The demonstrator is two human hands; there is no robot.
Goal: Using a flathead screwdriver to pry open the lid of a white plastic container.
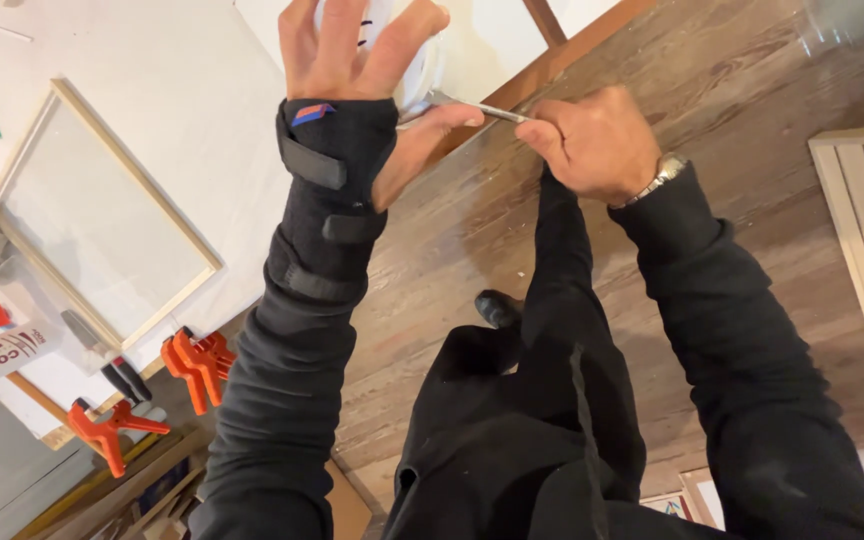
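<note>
Here the braced left hand (pixel 352 50) clamps a round white container (pixel 417 75); right hand (pixel 592 140) pinches a thin metal blade (pixel 482 107).

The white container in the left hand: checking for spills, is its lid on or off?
Cannot tell: the left hand covers the white container; a metal tool meets its edge.

My left hand (pixel 362 50): raised, fingers spread and curled in a grasp, wrist strapped in a black brace. My right hand (pixel 592 140): fist closed, knuckles up, watch on the wrist. Both sleeves black.
</note>
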